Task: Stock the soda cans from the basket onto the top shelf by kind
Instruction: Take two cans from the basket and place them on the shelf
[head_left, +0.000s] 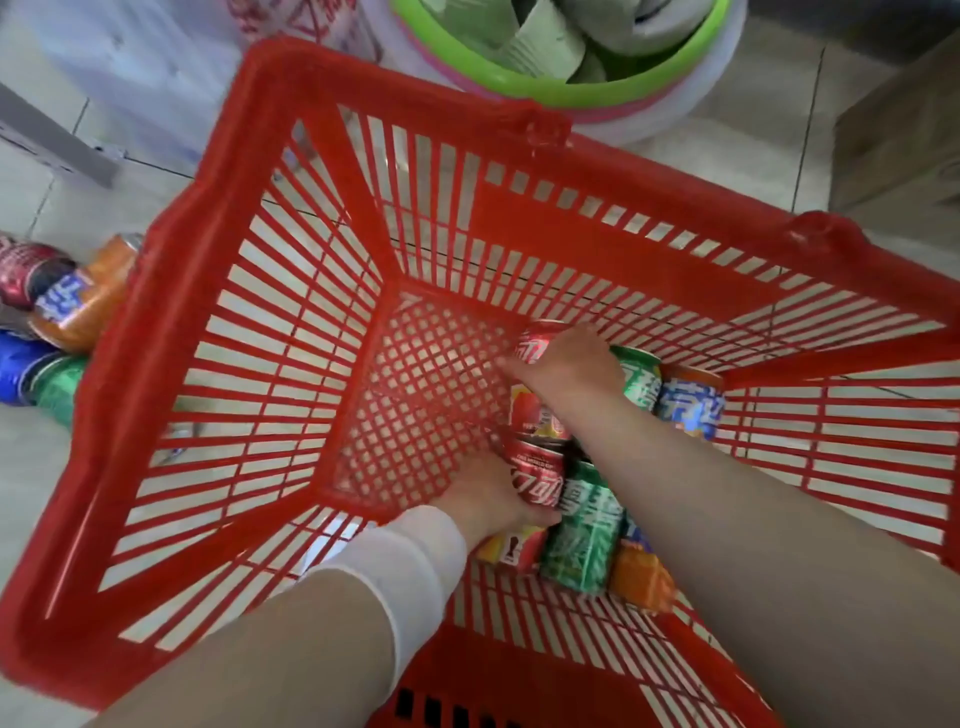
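A red plastic basket (291, 332) fills the view, seen from above. Several soda cans lie in its right corner: red cola, green and orange ones. My left hand (488, 493), with a white wrist band, grips a red cola can (535, 475) near the front. My right hand (566, 371) reaches further in and curls over another red cola can (535, 343). Beside them lie a green can (584, 540) and an orange can (641, 574). More green and orange cans (675, 400) lie at the back right. No shelf is in view.
On the tiled floor left of the basket lie several loose cans (62, 312), orange, dark red, blue and green. Stacked green and pink basins (571, 83) with paper stand behind the basket. A cardboard box (898, 130) sits at the right.
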